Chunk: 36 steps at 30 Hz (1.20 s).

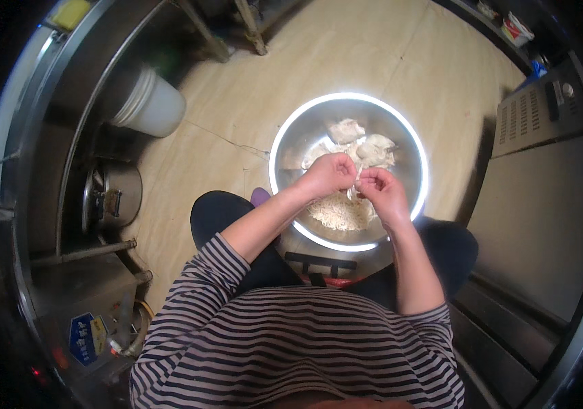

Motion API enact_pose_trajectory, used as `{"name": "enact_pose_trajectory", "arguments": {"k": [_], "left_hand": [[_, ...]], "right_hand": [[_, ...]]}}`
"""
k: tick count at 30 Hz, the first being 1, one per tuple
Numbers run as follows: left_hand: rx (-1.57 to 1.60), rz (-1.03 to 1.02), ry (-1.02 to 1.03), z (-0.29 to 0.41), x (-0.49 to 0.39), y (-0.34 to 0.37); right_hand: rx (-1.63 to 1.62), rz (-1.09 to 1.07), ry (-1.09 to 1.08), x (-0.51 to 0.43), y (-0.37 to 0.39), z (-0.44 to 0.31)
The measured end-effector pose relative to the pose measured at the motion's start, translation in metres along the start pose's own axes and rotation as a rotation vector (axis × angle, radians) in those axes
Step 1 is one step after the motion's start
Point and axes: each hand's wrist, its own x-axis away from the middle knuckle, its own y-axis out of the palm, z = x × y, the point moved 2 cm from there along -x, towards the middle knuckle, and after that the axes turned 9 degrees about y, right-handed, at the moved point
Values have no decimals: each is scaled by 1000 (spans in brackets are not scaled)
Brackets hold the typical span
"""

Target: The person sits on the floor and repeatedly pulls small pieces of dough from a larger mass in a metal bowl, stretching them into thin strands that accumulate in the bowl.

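Note:
A large round steel basin [409,168] stands on the floor between my knees. Above its middle, my left hand [333,174] and my right hand [381,191] nearly touch, their fingers pinching a thin strip of pale meat [359,173]. Whitish pieces of what looks like cooked poultry meat [346,131] lie at the basin's far side, partly hidden by my hands. Beneath my hands, towards me, is a heap of fine pale shreds [340,214].
Left of me, a white plastic bucket [161,105] and a lidded steel pot [122,194] sit at the metal shelving. A steel appliance cabinet [537,214] stands on my right. Table legs [250,30] reach the floor at the far left.

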Motion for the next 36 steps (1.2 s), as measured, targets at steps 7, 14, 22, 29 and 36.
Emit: {"name": "enact_pose_trajectory", "arguments": {"k": [7, 14, 22, 29, 36], "left_hand": [[-189, -94, -94, -7, -2, -10], [-1137, -434, -225, -52, -16, 3], [-1146, -617, -223, -89, -25, 13], [-817, -183, -290, -76, -54, 2], [-1224, 143, 39, -70, -60, 26]], "right_hand": [[298, 41, 25, 6, -22, 19], [907, 113, -368, 15, -36, -34], [660, 308, -261, 2, -61, -71], [678, 329, -287, -4, -79, -84], [621, 397, -383, 2, -89, -94]]}}
